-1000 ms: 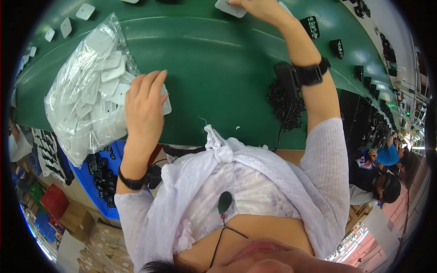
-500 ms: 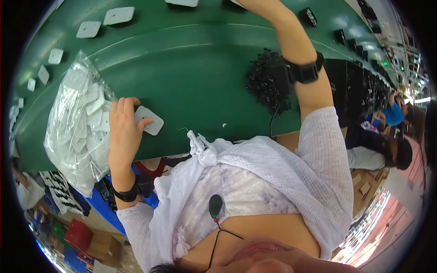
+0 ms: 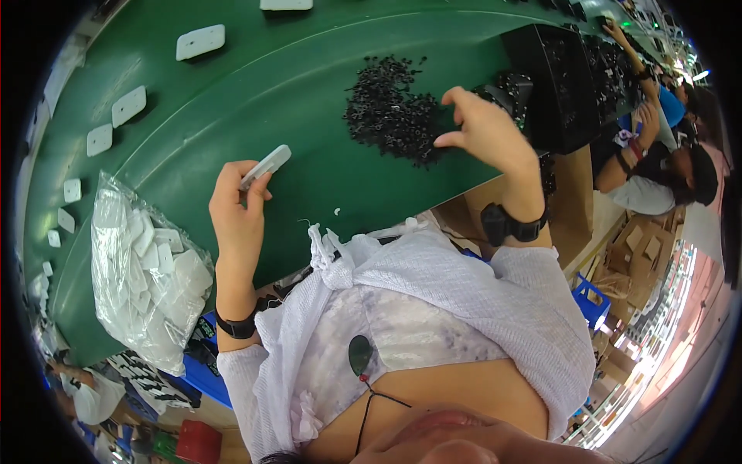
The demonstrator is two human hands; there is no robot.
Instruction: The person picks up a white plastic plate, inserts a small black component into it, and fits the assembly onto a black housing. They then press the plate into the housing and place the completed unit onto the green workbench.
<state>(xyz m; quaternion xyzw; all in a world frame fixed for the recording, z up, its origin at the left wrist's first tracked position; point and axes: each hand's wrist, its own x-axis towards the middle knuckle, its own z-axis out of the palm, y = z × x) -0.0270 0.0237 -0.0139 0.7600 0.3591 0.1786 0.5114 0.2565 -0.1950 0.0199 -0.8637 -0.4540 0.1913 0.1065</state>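
The person's left hand (image 3: pixel 236 205) is gripping one white plate (image 3: pixel 267 167) between thumb and fingers, tilted up and being held above the green tabletop (image 3: pixel 309 100), towards its near edge. The right hand (image 3: pixel 488 131) is hovering at the right side of one pile of small black parts (image 3: pixel 390 108), its thumb and fingers standing apart with nothing showing between them; the parts are too many and too tiny for counting. At least one black housing (image 3: pixel 516 87) is sitting just beyond that hand, beside one large black box (image 3: pixel 550 85) towards the tabletop's right end. One clear bag (image 3: pixel 154 286) of white plates is slumping over the near edge at the left. Eight loose plates (image 3: pixel 129 106) are lying spaced out, curving from the far edge to the left end, with smaller, blurred ones continuing beyond. One white scrap (image 3: pixel 337 211) is resting by the near edge.
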